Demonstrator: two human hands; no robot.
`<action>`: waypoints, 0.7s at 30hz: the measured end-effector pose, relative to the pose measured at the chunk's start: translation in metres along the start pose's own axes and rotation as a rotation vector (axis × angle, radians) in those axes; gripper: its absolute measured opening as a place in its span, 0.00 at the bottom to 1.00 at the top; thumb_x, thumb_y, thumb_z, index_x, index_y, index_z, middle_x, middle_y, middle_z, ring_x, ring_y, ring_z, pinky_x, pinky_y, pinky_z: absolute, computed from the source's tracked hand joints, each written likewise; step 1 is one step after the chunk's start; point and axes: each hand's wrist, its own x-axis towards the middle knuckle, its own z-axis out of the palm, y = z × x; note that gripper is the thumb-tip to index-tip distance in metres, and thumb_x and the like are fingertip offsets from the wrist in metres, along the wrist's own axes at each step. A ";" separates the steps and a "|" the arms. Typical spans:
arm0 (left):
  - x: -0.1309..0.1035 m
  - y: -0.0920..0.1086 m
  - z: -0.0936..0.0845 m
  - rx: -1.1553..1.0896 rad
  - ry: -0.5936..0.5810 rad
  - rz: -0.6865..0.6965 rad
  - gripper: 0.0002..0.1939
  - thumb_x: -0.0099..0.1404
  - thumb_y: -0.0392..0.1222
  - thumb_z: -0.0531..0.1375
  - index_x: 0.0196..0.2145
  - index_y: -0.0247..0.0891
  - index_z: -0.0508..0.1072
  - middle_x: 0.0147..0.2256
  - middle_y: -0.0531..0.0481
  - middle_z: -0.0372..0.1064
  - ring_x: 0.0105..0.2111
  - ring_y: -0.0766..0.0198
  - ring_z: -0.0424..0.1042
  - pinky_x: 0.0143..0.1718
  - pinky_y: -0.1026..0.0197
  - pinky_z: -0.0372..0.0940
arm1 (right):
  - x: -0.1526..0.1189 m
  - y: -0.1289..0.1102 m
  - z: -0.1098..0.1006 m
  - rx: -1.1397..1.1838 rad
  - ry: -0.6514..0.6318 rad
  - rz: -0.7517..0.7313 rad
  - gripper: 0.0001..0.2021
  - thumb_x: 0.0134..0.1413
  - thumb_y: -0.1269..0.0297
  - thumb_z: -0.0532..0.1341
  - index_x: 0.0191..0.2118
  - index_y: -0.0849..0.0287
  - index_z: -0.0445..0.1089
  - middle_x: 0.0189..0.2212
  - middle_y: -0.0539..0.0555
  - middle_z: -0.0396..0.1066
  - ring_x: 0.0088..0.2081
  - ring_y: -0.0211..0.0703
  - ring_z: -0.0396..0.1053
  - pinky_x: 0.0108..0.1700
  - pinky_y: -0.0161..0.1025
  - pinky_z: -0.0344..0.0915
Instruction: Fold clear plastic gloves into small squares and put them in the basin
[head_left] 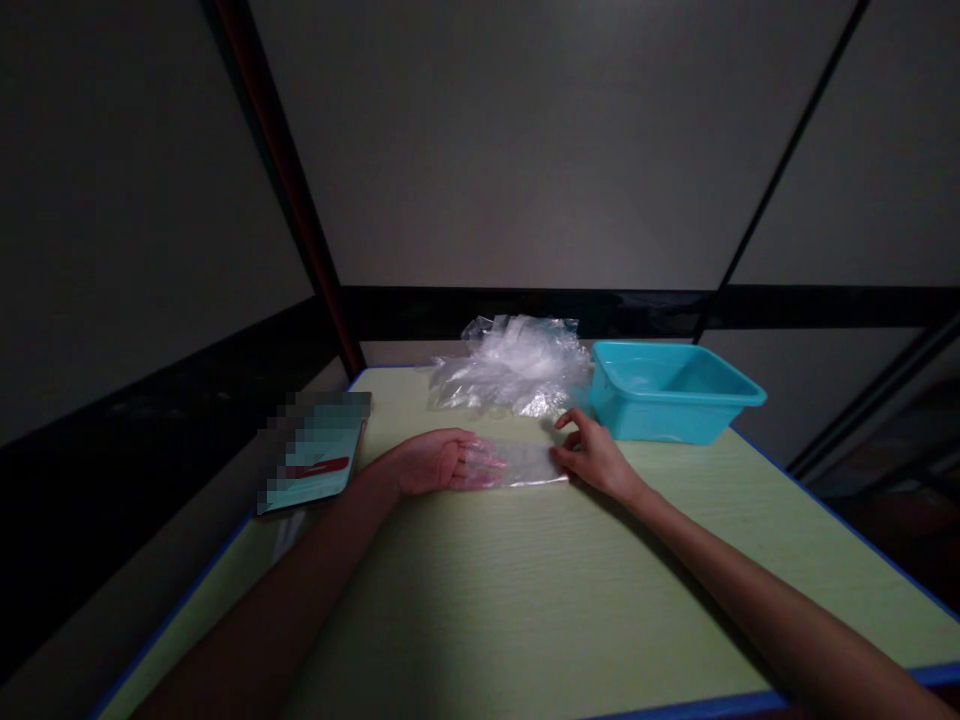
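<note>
A clear plastic bag (529, 466) lies flat across the middle of the table, with pinkish red showing through its left part. My left hand (439, 460) is palm up at the bag's left end, its fingers stretched out and seemingly inside the bag. At the right end, my right hand (592, 455) touches the bag with its lower fingers, while the index finger is raised and curved, apart from the thumb. A heap of crumpled clear bags (517, 365) rests behind the flat one.
A turquoise basin (675, 400) stands at the back right, close behind my right hand. On the left edge lies a partly blurred flat tray-like object (319, 450) with a red item. The pale green table (510, 600) has blue edging.
</note>
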 end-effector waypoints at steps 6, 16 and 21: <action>0.002 -0.001 -0.002 -0.001 0.000 0.002 0.14 0.59 0.40 0.50 0.41 0.31 0.64 0.41 0.42 0.70 0.40 0.59 0.69 0.50 0.56 0.54 | -0.009 -0.012 -0.004 -0.306 0.153 -0.195 0.06 0.50 0.68 0.51 0.36 0.59 0.60 0.25 0.52 0.69 0.25 0.40 0.67 0.28 0.36 0.61; 0.002 -0.001 -0.002 -0.060 -0.043 0.006 0.15 0.60 0.39 0.48 0.43 0.29 0.63 0.39 0.42 0.71 0.40 0.60 0.70 0.51 0.56 0.51 | -0.029 -0.026 0.022 -0.652 -0.237 -0.391 0.32 0.56 0.49 0.41 0.58 0.71 0.46 0.59 0.64 0.41 0.59 0.51 0.37 0.58 0.49 0.41; -0.001 0.000 0.001 -0.034 -0.004 0.006 0.15 0.60 0.38 0.48 0.43 0.28 0.63 0.40 0.41 0.70 0.39 0.59 0.70 0.51 0.55 0.53 | -0.027 -0.018 0.022 -0.684 -0.259 -0.363 0.34 0.56 0.48 0.38 0.58 0.73 0.45 0.59 0.65 0.39 0.60 0.51 0.36 0.58 0.50 0.40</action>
